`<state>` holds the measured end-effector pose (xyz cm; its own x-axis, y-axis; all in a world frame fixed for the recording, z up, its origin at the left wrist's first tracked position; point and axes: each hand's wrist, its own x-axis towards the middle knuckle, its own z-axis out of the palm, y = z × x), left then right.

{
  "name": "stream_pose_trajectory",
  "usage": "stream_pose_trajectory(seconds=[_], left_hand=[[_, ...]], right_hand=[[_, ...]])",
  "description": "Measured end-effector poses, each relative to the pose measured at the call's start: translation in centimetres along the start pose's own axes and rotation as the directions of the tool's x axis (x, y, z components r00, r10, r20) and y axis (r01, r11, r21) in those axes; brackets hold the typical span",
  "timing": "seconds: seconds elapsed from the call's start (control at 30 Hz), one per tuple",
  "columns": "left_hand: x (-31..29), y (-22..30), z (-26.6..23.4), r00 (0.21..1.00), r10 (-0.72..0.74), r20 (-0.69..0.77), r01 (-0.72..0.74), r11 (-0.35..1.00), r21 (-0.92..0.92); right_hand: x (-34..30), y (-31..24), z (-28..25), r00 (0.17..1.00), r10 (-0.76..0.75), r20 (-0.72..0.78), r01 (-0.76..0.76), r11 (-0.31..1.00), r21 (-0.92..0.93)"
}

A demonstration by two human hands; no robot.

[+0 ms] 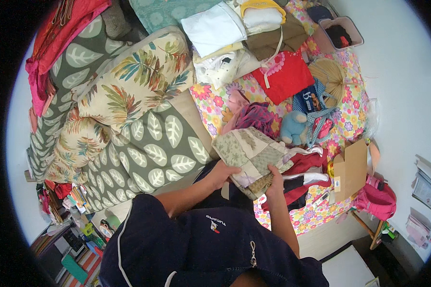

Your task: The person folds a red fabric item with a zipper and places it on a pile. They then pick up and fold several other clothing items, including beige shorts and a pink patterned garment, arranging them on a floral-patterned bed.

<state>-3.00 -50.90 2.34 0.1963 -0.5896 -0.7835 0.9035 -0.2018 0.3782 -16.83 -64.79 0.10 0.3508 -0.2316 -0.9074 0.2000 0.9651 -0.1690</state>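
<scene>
Between my two hands is a folded patchwork cloth in pale green, beige and grey, held in front of my body above the bed. My left hand grips its near left edge with the thumb on top. On its right edge, my right hand is closed, thumb uppermost. The fingers beneath the fabric are hidden. Just beyond the cloth lies a crumpled purple and pink garment. Close to its right are a light blue stuffed toy and a pile of red, white and black clothes.
Folded white clothes and a red garment lie farther back on the flowered sheet. A leaf-patterned quilt and a pillow fill the left side. At right stand a cardboard box and a pink bag.
</scene>
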Motion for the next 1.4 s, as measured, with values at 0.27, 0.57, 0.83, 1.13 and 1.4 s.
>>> stream_pose_trajectory(seconds=[0.27,0.57,0.83,1.13,1.4], left_hand=[[5.1,11.2,0.1,0.953,0.238,0.19,-0.236,0.971,-0.032],[10.2,38.6,4.5,0.66,0.637,0.399,-0.682,0.731,-0.039],[24.4,46.2,-17.2,0.789,0.555,-0.264,-0.519,0.831,0.2],[26.7,38.1,-13.9,0.78,0.538,-0.321,-0.491,0.843,0.22],[33.0,40.8,-14.6,0.756,0.428,-0.496,-0.469,0.882,0.045]], right_hand=[[2.3,-2.0,9.1,0.973,-0.122,0.195,0.122,0.992,0.011],[1.3,-6.7,21.9,0.809,-0.34,0.48,0.418,0.906,-0.063],[7.1,-1.5,10.4,0.984,-0.169,0.052,0.173,0.981,-0.086],[8.4,0.5,7.5,0.983,-0.167,-0.074,0.153,0.973,-0.173],[9.7,2.7,6.9,0.993,-0.116,-0.002,0.108,0.937,-0.331]])
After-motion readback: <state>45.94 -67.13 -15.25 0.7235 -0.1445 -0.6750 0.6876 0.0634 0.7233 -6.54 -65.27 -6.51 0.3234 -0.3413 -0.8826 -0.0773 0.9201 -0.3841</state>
